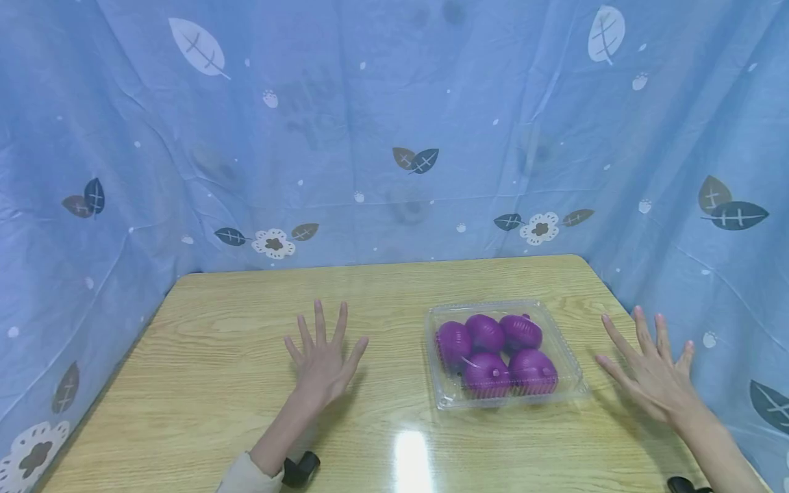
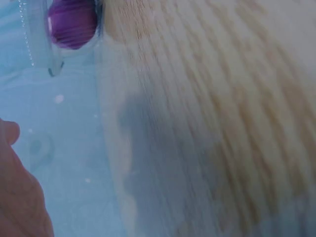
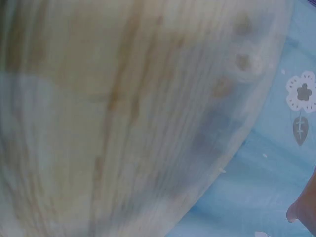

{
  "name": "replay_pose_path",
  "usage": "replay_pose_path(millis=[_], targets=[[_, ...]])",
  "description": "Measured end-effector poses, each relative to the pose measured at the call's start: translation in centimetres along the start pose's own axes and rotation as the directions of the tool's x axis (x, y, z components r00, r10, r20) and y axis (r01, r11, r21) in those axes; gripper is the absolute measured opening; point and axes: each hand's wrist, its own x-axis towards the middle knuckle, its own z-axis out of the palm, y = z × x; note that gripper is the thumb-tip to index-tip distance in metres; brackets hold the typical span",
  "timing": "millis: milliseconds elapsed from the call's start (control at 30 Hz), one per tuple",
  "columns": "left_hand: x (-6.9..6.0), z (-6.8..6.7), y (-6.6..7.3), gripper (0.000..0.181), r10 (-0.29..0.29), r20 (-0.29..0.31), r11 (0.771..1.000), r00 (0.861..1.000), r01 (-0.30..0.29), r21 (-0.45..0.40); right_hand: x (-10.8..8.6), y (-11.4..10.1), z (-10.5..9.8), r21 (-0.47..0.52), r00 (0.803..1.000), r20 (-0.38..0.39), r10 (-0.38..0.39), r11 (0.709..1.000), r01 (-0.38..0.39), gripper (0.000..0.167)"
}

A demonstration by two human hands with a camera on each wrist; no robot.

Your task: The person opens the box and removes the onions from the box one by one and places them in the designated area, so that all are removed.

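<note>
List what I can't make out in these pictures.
Head view: the undersides of the purple items, hidden by their own bodies.
Head view: the rest of the black object by the right forearm, cut off by the bottom edge.
Left wrist view: most of the left hand, cut off by the left edge.
Right wrist view: most of the right hand, cut off by the right edge; the tabletop grain is blurred.

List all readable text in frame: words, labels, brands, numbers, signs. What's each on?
None readable in any view.
Clear plastic box and the purple items inside: no legible label.
Blue curtain: printed leaves and flowers, no lettering.
Table: no text.
Black piece near the left wrist: too small to tell.
</note>
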Motion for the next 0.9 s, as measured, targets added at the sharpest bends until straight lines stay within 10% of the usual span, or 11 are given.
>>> replay_pose_path(millis=[667,900], targets=[[-0.1,0.2,1.0,0.076,0.060,0.016,0.997,0.998,-0.060,-0.040,-0.3,0.0,-0.9,0.007,0.997,0.057,0.049,0.999,-0.049,0.076],[0.2,1.3,3.6,0.077,0.110,0.168,0.987,0.980,-0.088,-0.134,-0.5,-1.3,-1.0,0.139,0.996,0.084,0.031,0.989,-0.043,0.072]])
